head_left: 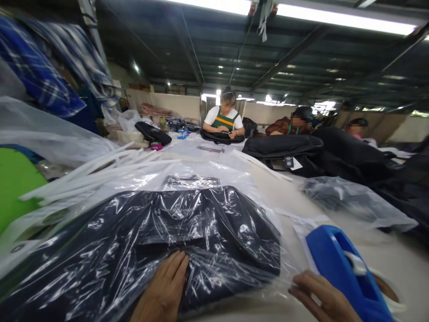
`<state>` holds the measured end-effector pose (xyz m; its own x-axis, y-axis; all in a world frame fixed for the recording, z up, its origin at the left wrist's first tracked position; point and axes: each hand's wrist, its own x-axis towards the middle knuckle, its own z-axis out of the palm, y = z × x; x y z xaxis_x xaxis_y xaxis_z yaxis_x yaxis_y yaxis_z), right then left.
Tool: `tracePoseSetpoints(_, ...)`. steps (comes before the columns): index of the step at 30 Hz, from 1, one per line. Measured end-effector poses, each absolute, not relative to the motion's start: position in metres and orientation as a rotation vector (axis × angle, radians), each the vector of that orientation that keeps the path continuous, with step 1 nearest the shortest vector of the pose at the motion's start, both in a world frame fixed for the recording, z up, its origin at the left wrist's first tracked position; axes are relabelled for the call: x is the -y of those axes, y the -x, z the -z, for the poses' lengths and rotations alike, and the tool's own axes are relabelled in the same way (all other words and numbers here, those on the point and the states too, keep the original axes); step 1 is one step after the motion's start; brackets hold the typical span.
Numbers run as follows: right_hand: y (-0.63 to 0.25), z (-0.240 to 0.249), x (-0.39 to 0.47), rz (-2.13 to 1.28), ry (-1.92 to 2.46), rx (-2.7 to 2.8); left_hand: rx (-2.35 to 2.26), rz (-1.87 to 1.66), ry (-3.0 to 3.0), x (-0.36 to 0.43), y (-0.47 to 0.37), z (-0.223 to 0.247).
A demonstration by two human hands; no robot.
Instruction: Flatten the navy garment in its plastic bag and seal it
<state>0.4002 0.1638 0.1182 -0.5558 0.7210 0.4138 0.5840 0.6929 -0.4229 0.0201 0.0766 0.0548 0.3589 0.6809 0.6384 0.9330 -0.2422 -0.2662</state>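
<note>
The left hand [164, 290] is lying flat, fingers stretched out and gripping nothing, pressing down on the near edge of a dark navy garment sealed in a clear plastic bag [150, 241]. The bagged garment is spreading across the worktable [395, 259] from about 9 o'clock to the centre of the view, its film creased and glinting under the ceiling lights.

The right hand [323, 297] is sitting at about 5 o'clock, fingers curled against the base of a blue tape dispenser [345, 273]; whether it is actually clasping the dispenser cannot be told, since the palm is cut off by the frame edge. The dispenser is standing just beside the bag's right edge, with a white roll of tape showing at its far side.

At 10 o'clock a bundle of white plastic strips [100, 172] is lying on more clear film, and a bright green object [16, 183] is sitting at 9 o'clock. At 3 o'clock another crumpled clear bag [355, 201] is resting near a heap of black garments [335, 152].

At 12 o'clock, well apart, a person in a white shirt and green apron [224, 120] is sitting with hands on a dark garment, and two more people are sitting toward 1 o'clock.
</note>
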Motion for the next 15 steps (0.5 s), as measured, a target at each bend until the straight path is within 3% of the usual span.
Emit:
tracePoseSetpoints(3, -0.397, -0.144, -0.178, -0.723, 1.198, 2.107, 1.403, 0.527, 2.018, -0.077, -0.02, -0.054)
tracePoseSetpoints(7, -0.39, -0.156, -0.201, -0.862, 1.371, 1.838, 1.372, 0.506, 2.054, -0.076, -0.018, -0.052)
tracePoseSetpoints(15, -0.397, -0.163, -0.235, -1.545, 1.283, 1.774, 1.274, 0.388, 2.04, -0.082, -0.011, -0.047)
